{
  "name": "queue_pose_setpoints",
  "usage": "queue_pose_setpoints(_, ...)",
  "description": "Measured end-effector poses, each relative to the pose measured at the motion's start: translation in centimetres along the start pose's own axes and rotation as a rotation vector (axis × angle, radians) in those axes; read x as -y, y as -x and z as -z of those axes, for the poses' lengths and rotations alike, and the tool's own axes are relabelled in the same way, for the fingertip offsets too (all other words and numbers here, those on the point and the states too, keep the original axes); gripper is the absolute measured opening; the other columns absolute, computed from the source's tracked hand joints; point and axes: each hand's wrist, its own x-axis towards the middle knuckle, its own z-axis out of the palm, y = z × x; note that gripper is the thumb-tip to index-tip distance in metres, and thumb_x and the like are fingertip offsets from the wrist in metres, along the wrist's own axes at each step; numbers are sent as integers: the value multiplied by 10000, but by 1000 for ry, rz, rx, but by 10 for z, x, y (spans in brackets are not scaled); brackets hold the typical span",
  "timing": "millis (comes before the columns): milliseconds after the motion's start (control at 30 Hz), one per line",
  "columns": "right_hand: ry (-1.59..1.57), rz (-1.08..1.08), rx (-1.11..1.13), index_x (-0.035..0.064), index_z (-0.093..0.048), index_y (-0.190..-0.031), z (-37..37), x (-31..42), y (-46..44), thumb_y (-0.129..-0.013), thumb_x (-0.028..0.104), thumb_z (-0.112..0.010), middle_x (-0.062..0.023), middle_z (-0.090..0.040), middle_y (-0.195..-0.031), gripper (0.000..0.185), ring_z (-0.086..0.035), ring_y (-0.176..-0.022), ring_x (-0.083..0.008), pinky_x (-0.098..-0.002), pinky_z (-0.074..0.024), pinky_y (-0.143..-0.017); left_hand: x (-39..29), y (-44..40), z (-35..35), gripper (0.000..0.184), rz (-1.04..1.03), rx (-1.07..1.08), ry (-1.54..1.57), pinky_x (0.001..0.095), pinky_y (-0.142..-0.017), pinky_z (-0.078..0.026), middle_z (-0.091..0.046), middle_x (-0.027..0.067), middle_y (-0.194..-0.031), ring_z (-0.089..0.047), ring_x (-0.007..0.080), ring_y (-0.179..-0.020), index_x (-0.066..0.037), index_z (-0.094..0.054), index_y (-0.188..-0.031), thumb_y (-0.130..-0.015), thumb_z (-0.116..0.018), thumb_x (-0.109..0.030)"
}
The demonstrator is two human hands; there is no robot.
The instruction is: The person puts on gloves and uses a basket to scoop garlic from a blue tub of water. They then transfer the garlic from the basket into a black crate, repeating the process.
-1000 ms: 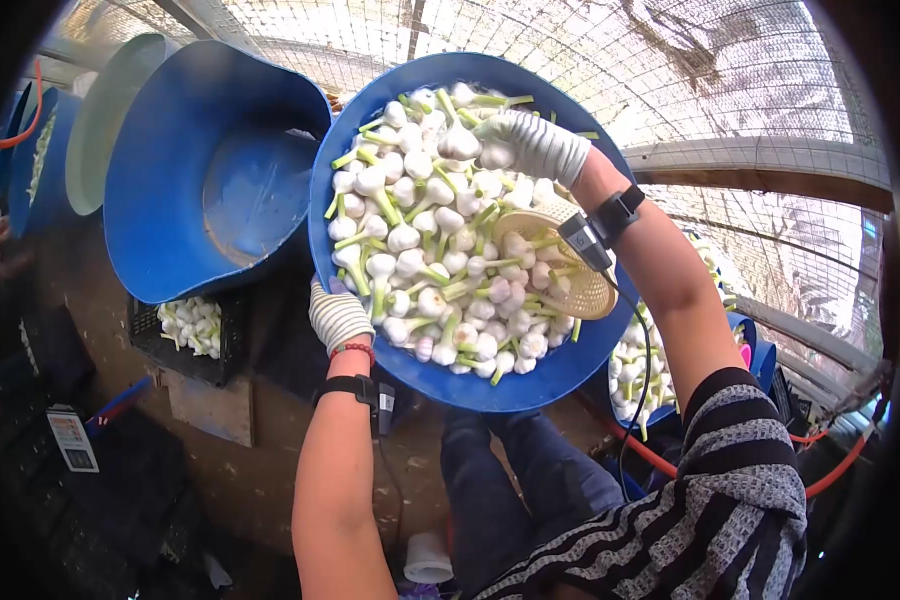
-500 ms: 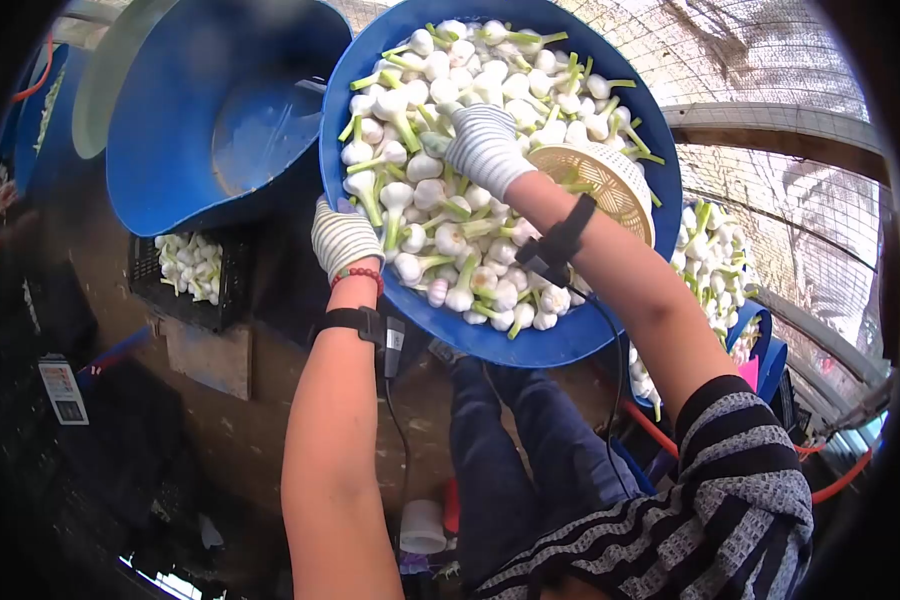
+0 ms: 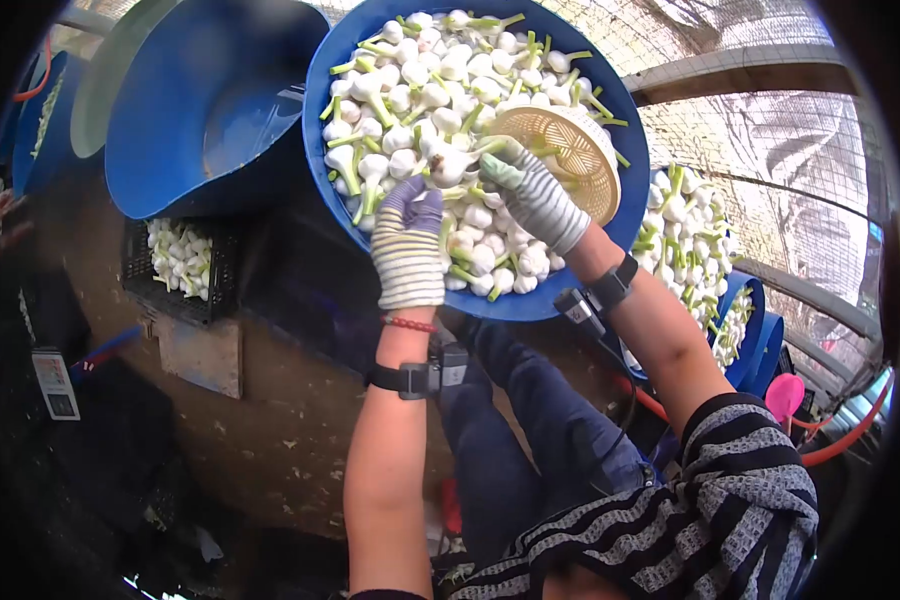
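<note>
At the left, a wide blue bucket [image 3: 155, 140] stands just beyond a black crate [image 3: 223, 275] that holds trimmed garlic [image 3: 180, 262]. Next comes the gloved left hand [image 3: 410, 245], over the near left edge of the round blue tub [image 3: 530, 308]; its fingers are partly curled, tips just beside a single garlic bulb [image 3: 450, 168], and whether they pinch it cannot be told. That bulb is over about the middle of the tub, a little towards the left edge, in front of the heaped garlic [image 3: 455, 65], its green stalk [image 3: 485, 148] pointing right. It should handle as a light, firm thing, with a fairly stiff stalk and a papery skin that may slip or flake under gloved fingers (the brownish patch at its left end looks like the root base, though it is small to judge). The best hold is probably the round body, cupped gently, with the stalk as a handle; a hard squeeze could bruise the cloves. The gloved right hand [image 3: 542, 198] is nearly closed, thumb and fingers on the stalk end. Beside it, a cream plastic colander [image 3: 595, 165] leans near the tub's right edge, beyond which more garlic bulbs [image 3: 680, 235] lie heaped.
</note>
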Motion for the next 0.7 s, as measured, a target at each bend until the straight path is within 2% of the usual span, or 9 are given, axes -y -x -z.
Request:
queue_pose_setpoints(33, 11, 42, -24, 119, -621, -1086, -5, -3, 9, -929, 173, -628, 58, -598, -982, 166, -523, -888, -41, -211, -429, -770, 3, 11, -5, 256, -75, 7, -146, 286, -840, -504, -651, 79, -1069, -604, 130, -923, -5, -633, -1109, -873, -692, -85)
queue_pose_setpoints(67, 86, 97, -41, 105, -621, -1072, -7, -3, 21, -937, 161, -616, 35, -596, -1030, 147, -522, -937, -51, -229, -435, -815, 8, 22, -9, 265, -8, -12, -19, 276, -847, -501, -671, 85, -1039, -604, 132, -952, 11, -634, -1099, -860, -704, -77)
queue_pose_setpoints(167, 292, 181, -63, 72, -618, -1094, -12, -3, 43, -955, 128, -586, 24, -609, -1052, 153, -538, -1000, -75, -257, -443, -892, 1, 39, -13, 275, 20, -10, 6, 277, -816, -515, -675, 91, -1003, -616, 134, -911, 12, -629, -1104, -862, -707, -92)
queue_pose_setpoints(267, 407, 220, -75, 57, -611, -1128, -6, -4, 58, -958, 100, -572, 9, -623, -1046, 179, -563, -1010, -101, -282, -458, -903, 1, 47, -12, 338, 29, -81, -148, 309, -750, -518, -694, 102, -910, -629, 145, -807, 20, -648, -1055, -826, -758, -203)
queue_pose_setpoints(367, 720, 328, 17, 84, -609, -1113, -5, 4, 70, -949, 126, -583, -26, -615, -1028, 171, -567, -997, -128, -284, -462, -888, 13, 46, -8, 255, 33, -15, -221, 291, -671, -579, -670, 128, -879, -680, 192, -772, 35, -593, -973, -901, -685, -192)
queue_pose_setpoints(467, 661, 315, -22, 79, -607, -1108, -6, 6, 80, -955, 136, -579, -22, -610, -1041, 166, -561, -1005, -121, -280, -462, -884, 13, 53, -10, 237, 78, 71, -66, 313, -679, -597, -660, 146, -884, -685, 211, -774, 51, -580, -994, -945, -617, -177)
queue_pose_setpoints(500, 506, 253, -7, 76, -604, -1143, -6, 8, 82, -967, 137, -567, -7, -605, -1082, 190, -551, -1017, -105, -265, -458, -889, -2, 62, -15, 241, 137, 70, 98, 283, -647, -570, -674, 125, -811, -672, 159, -723, 34, -601, -982, -981, -559, -203)
queue_pose_setpoints(633, 292, 178, -81, 74, -589, -1222, -2, -3, 90, -974, 136, -566, 23, -599, -1112, 257, -532, -1028, -77, -247, -448, -909, -2, 76, -10, 237, 162, 119, 45, 288, -668, -588, -661, 128, -846, -681, 170, -768, 39, -579, -1016, -987, -544, -193)
queue_pose_setpoints(700, 322, 194, -93, 75, -590, -1216, -5, -2, 96, -970, 128, -571, 20, -603, -1106, 253, -536, -1025, -81, -248, -448, -907, -4, 83, -8, 249, 220, 95, 231, 342, -702, -604, -651, 185, -950, -690, 259, -823, 53, -533, -1080, -963, -583, -161)
